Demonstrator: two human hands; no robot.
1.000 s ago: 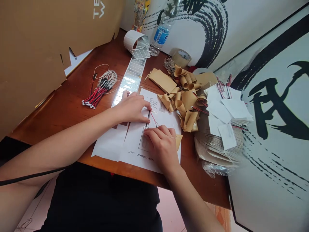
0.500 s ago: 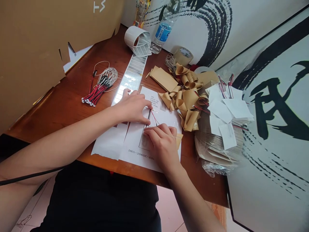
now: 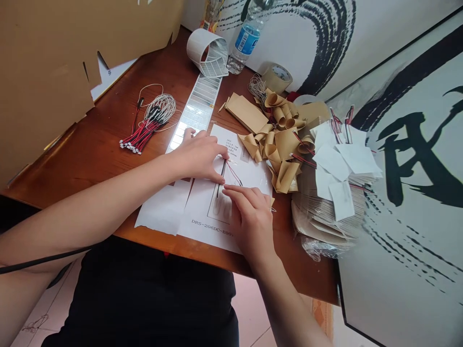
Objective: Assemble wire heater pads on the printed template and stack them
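Observation:
A thin black wire (image 3: 221,174) with a loose red-and-black lead (image 3: 234,173) lies on a printed white sheet (image 3: 195,207), over a drawn rectangle. My left hand (image 3: 200,156) arches over the sheet from the left. Its index finger and thumb press on the black wire at two places, holding it down. Beside the wire's lower part is my right hand (image 3: 251,212), palm down with bent fingers close together. The red-and-black lead runs toward its knuckles, and a bit of light string shows past its outer side. Its thumb and whatever lies under its palm are hidden.
A bundle of wired leads (image 3: 150,125) lies at the left. Behind are a label roll (image 3: 204,50), a water bottle (image 3: 246,41) and a tape roll (image 3: 277,77). Curled brown paper pieces (image 3: 285,140) and stacked white cards (image 3: 343,164) stand at the right.
My right fingertips have drawn back slightly up and to the right, uncovering the black wire's lower end. My left hand keeps its place on the wire. The camera view has shifted slightly.

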